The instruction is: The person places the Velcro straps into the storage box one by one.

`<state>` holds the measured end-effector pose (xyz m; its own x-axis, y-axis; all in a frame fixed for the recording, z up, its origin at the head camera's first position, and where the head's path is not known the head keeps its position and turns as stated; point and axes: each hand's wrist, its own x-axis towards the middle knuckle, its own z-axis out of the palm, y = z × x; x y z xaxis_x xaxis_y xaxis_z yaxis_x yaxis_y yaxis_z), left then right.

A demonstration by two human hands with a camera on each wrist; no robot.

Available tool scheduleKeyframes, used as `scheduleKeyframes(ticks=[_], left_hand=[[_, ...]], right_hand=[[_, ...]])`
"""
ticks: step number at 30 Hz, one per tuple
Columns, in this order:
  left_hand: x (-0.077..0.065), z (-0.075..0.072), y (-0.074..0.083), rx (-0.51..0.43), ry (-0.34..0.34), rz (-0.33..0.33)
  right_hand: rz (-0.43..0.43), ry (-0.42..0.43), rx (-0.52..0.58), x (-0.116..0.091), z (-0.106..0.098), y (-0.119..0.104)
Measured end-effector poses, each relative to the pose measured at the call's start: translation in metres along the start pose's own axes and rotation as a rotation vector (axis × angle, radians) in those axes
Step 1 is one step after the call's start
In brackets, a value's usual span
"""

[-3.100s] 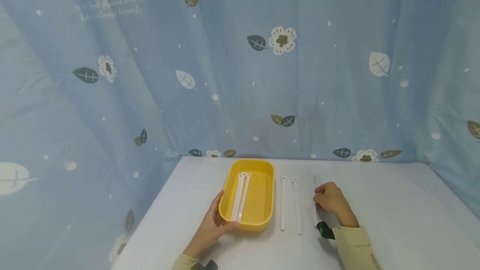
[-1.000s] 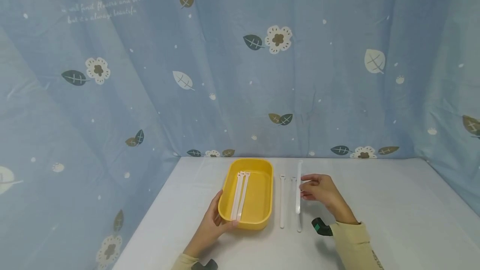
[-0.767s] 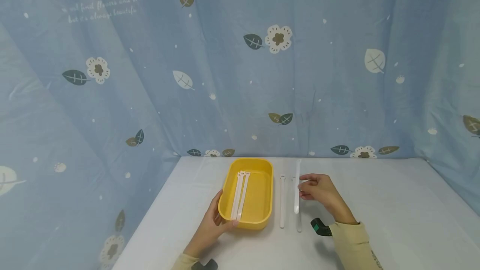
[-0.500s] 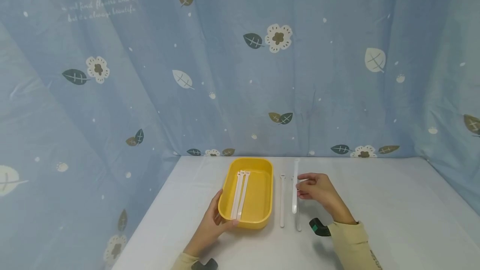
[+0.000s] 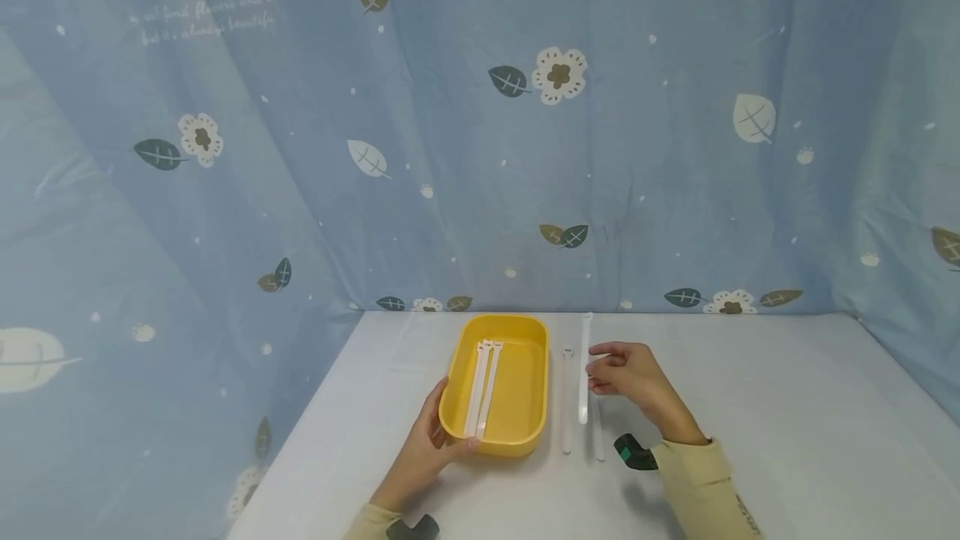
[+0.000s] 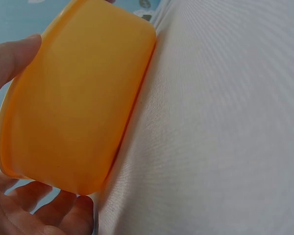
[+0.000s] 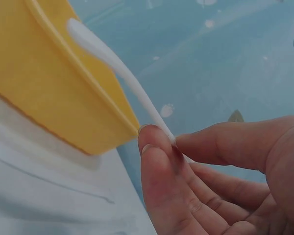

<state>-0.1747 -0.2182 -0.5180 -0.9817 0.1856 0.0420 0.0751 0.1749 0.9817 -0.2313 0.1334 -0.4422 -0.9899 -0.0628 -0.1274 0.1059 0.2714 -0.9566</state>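
Observation:
My left hand (image 5: pixel 429 446) holds the near left corner of a yellow plastic tray (image 5: pixel 537 440), thumb at the front rim and fingers along the left side. In the left wrist view the thumb (image 6: pixel 12 61) meets the rim of the tray. Inside lie three white cable ties (image 5: pixel 491 386), side by side at the left. Between thumb and fingertips my right hand (image 5: pixel 630 373) pinches another white cable tie (image 5: pixel 583 382), raised over the table right of the tray. The right wrist view shows that cable tie (image 7: pixel 132 83) slightly bent, its end overlapping the tray.
Two more white cable ties lie on the white table, one beside the tray (image 5: pixel 566 407) and one partly hidden under the raised one (image 5: pixel 597 432). A blue patterned curtain (image 5: pixel 450 148) stands behind the table and along its sides.
My right hand has lifted the rightmost cable tie off the table and carried it left over the other loose ones, towards the tray. My left hand and the tray stay put.

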Motion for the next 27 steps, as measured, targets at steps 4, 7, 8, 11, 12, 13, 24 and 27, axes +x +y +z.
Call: scheduleKeyframes(ticks=[4,7,8,11,12,13,24,27], left_hand=[[0.000,0.000,0.000,-0.001,-0.003,0.006],[0.000,0.000,0.000,0.005,-0.001,0.008],[0.001,0.000,0.000,0.007,-0.002,0.008],[0.000,0.000,0.000,0.009,-0.001,0.002],[0.000,0.000,0.000,0.010,0.000,0.002],[0.000,0.000,0.000,0.011,0.000,0.002],[0.000,0.000,-0.001,0.000,-0.001,-0.001],[0.000,0.000,-0.001,-0.004,0.001,0.004]], right_hand=[[0.007,0.001,-0.012,0.002,0.004,-0.004],[-0.001,-0.007,-0.021,0.004,0.007,-0.007],[-0.003,-0.007,-0.021,0.004,0.007,-0.008],[-0.009,-0.008,-0.029,0.005,0.010,-0.012],[-0.006,-0.005,-0.028,0.005,0.011,-0.014],[-0.010,-0.006,-0.033,0.005,0.012,-0.015],[-0.059,-0.022,-0.010,0.010,0.022,-0.025],[-0.069,-0.037,0.005,0.012,0.025,-0.027]])
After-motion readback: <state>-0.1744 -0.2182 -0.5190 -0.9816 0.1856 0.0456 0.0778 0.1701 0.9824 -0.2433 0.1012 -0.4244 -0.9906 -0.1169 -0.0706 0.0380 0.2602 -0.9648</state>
